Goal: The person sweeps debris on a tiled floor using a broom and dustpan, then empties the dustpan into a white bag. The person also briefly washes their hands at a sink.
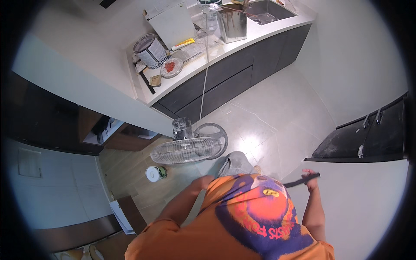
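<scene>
My right hand [310,181] is out to the right, close to a white wall. Its fingers are closed around a long, narrow dark strip-like tool [296,183], whose exact kind I cannot make out. One end of the strip reaches left toward my orange shirt [255,208]. My left hand [208,180] is down at my waist on the left side. Its fingers are hidden behind the shirt, so what it holds, if anything, does not show. Ahead of it stands a grey fan [186,150] with a round wire cage.
A small white tub [153,174] sits on the floor left of the fan. Ahead, a counter [190,69] bears a paint can [150,50], a metal tin [233,27] and a yellow tube [182,44]. A cord [204,89] hangs from the counter to the fan. Black double doors [364,134] stand right.
</scene>
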A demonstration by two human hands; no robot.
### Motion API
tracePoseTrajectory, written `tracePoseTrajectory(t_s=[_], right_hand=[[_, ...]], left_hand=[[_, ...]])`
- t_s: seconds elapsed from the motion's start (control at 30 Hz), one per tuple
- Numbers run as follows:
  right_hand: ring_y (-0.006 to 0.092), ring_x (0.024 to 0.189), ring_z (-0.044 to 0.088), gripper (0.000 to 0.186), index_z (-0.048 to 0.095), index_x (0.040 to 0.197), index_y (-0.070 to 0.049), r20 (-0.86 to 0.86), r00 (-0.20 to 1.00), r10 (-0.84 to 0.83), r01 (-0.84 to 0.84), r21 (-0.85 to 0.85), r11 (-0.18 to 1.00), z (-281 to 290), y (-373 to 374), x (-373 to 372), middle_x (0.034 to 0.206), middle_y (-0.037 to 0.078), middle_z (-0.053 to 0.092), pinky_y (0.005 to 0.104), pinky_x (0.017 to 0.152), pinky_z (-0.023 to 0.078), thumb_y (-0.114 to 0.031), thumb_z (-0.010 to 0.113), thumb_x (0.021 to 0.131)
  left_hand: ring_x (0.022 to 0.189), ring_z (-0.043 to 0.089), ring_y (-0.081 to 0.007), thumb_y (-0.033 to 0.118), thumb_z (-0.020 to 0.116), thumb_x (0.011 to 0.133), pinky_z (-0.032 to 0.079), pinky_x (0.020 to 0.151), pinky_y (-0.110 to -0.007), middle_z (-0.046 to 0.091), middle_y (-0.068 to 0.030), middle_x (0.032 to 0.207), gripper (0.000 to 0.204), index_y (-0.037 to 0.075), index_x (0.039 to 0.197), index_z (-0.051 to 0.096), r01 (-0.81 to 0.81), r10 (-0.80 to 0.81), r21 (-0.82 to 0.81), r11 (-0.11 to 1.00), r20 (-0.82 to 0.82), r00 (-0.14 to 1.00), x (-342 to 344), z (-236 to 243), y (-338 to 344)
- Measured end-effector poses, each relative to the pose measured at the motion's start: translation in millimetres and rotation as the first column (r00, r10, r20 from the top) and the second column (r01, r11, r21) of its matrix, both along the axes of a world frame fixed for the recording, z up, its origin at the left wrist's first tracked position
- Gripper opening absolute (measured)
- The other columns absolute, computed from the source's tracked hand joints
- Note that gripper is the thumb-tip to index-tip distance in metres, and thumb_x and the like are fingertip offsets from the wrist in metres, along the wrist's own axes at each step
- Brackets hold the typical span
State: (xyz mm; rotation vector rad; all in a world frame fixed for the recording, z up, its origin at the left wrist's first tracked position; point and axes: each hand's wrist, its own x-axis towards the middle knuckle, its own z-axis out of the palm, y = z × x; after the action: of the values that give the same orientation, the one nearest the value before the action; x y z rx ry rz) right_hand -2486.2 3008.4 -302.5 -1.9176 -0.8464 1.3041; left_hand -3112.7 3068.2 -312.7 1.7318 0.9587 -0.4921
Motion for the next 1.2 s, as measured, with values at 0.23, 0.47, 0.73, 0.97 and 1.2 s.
tracePoseTrajectory(t_s=[0.23,0.47,0.73,0.97,1.2], right_hand=[[0.0064,0.044,0.040,0.032,0.068,0.114,-0.005,-0.093,0.992,-0.088,0.070,-0.182,0.981,33.6,129.0,21.8,0.062,-0.005,0.048,0.0257,0.040,0.033,0.006,0.067,0.083],[0.0081,0.046,0.044,0.030,0.068,0.113,-0.005,-0.063,0.988,-0.139,0.133,-0.098,0.986,36.6,242.0,89.4,0.063,-0.005,0.049,0.0255,0.044,0.037,0.003,0.069,0.084],[0.0132,0.066,0.060,0.021,0.069,0.103,-0.009,-0.055,0.947,-0.316,0.279,-0.347,0.895,-43.4,222.8,189.7,0.084,0.003,0.070,0.0300,0.055,0.048,-0.003,0.064,0.083],[0.0165,0.089,0.067,0.027,0.069,0.115,-0.004,-0.045,0.991,-0.130,0.064,-0.684,0.726,-52.7,335.0,203.0,0.093,0.008,0.073,0.0295,0.075,0.054,-0.013,0.070,0.090],[0.0150,0.056,0.064,0.028,0.073,0.109,-0.003,0.040,0.998,0.042,-0.028,-0.284,0.958,-60.7,620.5,326.2,0.075,0.010,0.071,0.0307,0.046,0.049,-0.001,0.078,0.081]], left_hand=[[0.107,0.067,-0.0398,0.022,0.053,0.096,0.051,0.091,-0.048,0.071,-0.0235,0.108,0.029,0.006,0.107,0.074,-0.219,0.228,0.277,0.936,-0.002,0.974,149.7,147.1,158.5],[0.096,0.067,-0.0421,0.023,0.051,0.096,0.053,0.085,-0.049,0.070,-0.0223,0.101,0.027,0.005,0.100,0.071,-0.227,0.081,0.356,0.907,0.382,0.921,269.2,113.8,313.8],[0.094,0.067,-0.0395,0.020,0.051,0.096,0.053,0.084,-0.047,0.070,-0.0209,0.096,0.024,0.005,0.094,0.070,-0.275,0.140,0.302,0.913,0.402,0.905,357.2,124.6,487.8],[0.096,0.068,-0.0384,0.019,0.063,0.094,0.053,0.085,-0.046,0.072,-0.0209,0.099,0.026,0.008,0.115,0.070,-0.466,0.378,0.223,0.856,0.343,0.860,412.4,193.8,638.2],[0.068,0.060,-0.0276,0.017,0.060,0.097,0.049,0.069,-0.038,0.066,-0.0170,0.077,0.028,0.006,0.122,0.068,-0.705,0.514,0.289,0.647,0.518,0.684,459.4,191.1,723.9]])
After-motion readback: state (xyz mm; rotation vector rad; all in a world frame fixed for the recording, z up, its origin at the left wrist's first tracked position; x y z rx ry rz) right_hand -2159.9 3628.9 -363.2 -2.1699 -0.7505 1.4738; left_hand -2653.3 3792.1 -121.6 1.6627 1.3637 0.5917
